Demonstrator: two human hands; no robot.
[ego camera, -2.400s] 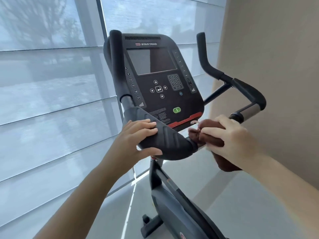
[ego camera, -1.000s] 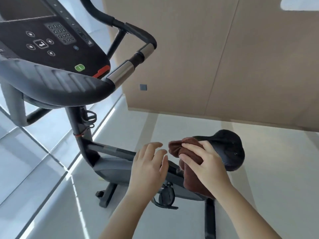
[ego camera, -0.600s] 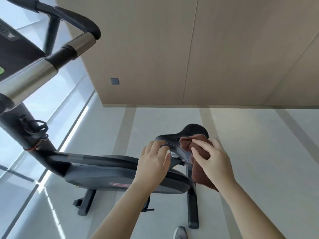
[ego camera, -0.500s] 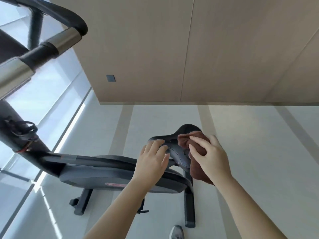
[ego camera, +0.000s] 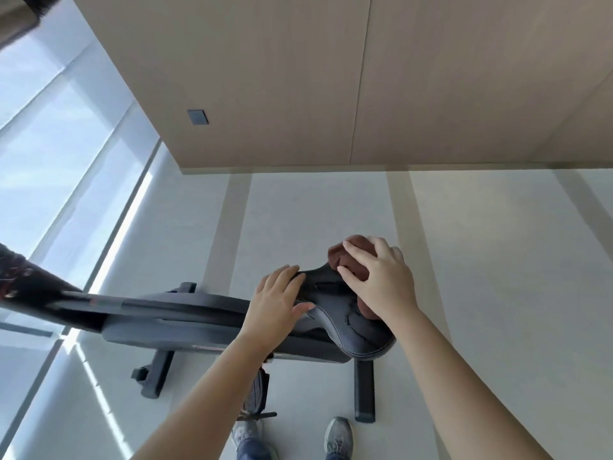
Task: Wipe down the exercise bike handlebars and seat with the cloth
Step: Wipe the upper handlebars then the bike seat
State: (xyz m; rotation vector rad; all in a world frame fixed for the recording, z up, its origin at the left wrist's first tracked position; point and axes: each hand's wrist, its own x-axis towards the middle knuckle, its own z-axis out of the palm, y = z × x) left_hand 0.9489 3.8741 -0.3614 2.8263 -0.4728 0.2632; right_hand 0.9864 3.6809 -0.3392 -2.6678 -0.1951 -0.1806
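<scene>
The black bike seat (ego camera: 345,322) lies below me, its narrow nose pointing left. My left hand (ego camera: 277,302) grips that nose, fingers over the top and thumb along the near side. My right hand (ego camera: 381,280) presses a bunched brown cloth (ego camera: 348,260) onto the seat's far side, fingers curled over the cloth. Part of the cloth shows under my right palm on the wide rear of the seat. Only a blurred end of the handlebars (ego camera: 20,18) shows at the top left corner.
The bike's dark frame (ego camera: 172,313) runs left from the seat, with a rear foot (ego camera: 364,393) and a front foot (ego camera: 156,376) on the pale floor. A pedal (ego camera: 255,391) sits near my shoes (ego camera: 336,433). A wood-panelled wall (ego camera: 298,78) stands beyond; windows (ego camera: 66,167) fill the left.
My view has tipped from the console and handlebars down to the seat. My left hand has taken hold of the seat's nose, and my right hand has carried the cloth across to the seat's far side.
</scene>
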